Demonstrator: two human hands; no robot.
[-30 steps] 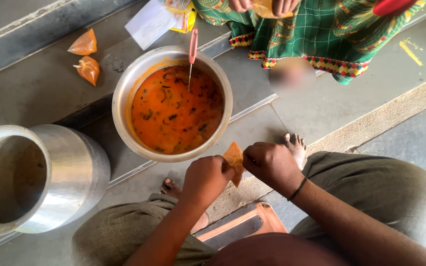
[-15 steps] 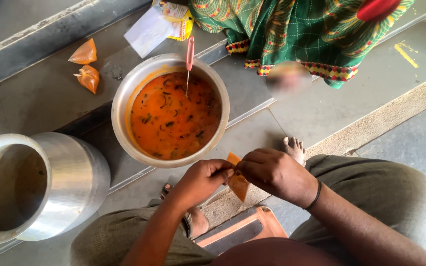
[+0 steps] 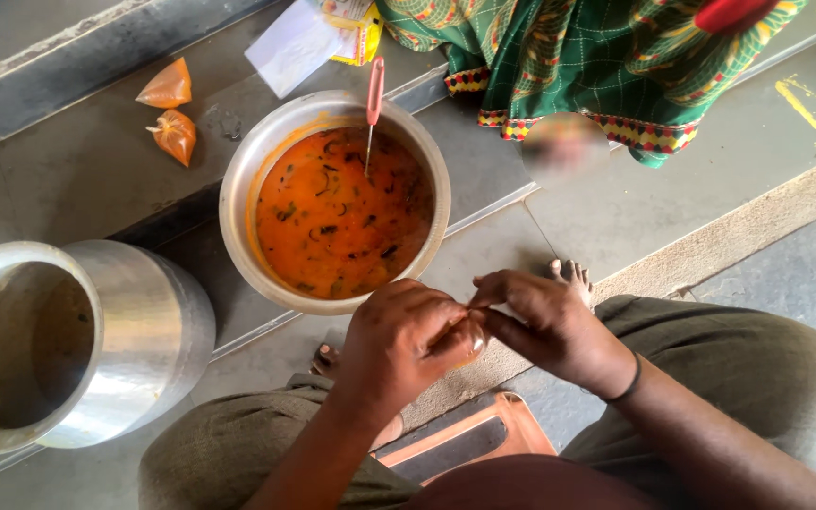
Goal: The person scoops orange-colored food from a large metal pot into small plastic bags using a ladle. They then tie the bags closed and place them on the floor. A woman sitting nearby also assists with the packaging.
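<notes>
Both hands closed on a small orange pouch (image 3: 460, 332), left hand (image 3: 403, 345) cupping, right hand (image 3: 545, 321) pinching its neck — tying-off step, likely needing a tight knot next.

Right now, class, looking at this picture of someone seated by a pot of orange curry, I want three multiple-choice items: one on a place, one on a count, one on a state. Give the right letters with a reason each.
1. Where do the filled orange packets lie?
A. on the floor up left of the curry pot
B. inside the empty steel vessel
C. on the person's knee

2. How many filled packets lie there?
A. five
B. two
C. none

3. How is the small orange pouch held?
A. lying loose on the floor
B. floating in the curry
C. pinched between both hands

Answers: 1 A, they rest on the grey floor beyond the curry pot. 2 B, two show side by side. 3 C, the left hand wraps it and the right hand pinches its top.
</notes>
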